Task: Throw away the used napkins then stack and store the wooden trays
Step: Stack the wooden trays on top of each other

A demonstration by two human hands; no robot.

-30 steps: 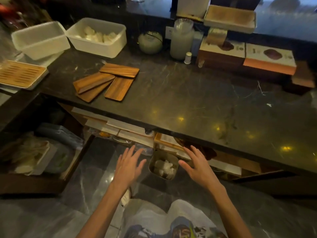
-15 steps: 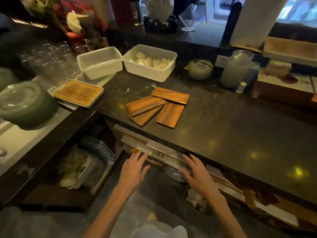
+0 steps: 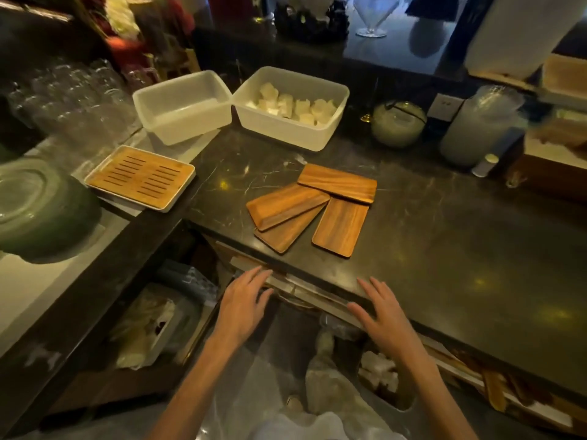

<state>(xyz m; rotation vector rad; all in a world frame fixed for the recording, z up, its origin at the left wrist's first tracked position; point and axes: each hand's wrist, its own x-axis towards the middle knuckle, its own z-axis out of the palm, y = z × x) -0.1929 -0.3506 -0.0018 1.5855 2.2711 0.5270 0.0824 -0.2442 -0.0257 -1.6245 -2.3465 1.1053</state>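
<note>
Several flat wooden trays (image 3: pixel 313 206) lie fanned and overlapping on the dark marble counter (image 3: pixel 444 249), near its front edge. My left hand (image 3: pixel 243 308) hovers below that edge with fingers spread and nothing in it. My right hand (image 3: pixel 382 315) is at the counter's front edge, fingers apart, also holding nothing. Low at the right, under the counter, a small bin (image 3: pixel 386 381) holds crumpled white napkins (image 3: pixel 378 371).
Two white plastic tubs stand at the back: an empty one (image 3: pixel 182 104) and one with white rolled pieces (image 3: pixel 290 104). A slatted bamboo tray (image 3: pixel 139 177) sits at the left. Jars (image 3: pixel 398 123) and boxes line the back right. Open shelves lie under the counter.
My view has lifted from the bin under the counter up toward the counter top. Both hands have risen from beside the bin to the counter's front edge, still empty.
</note>
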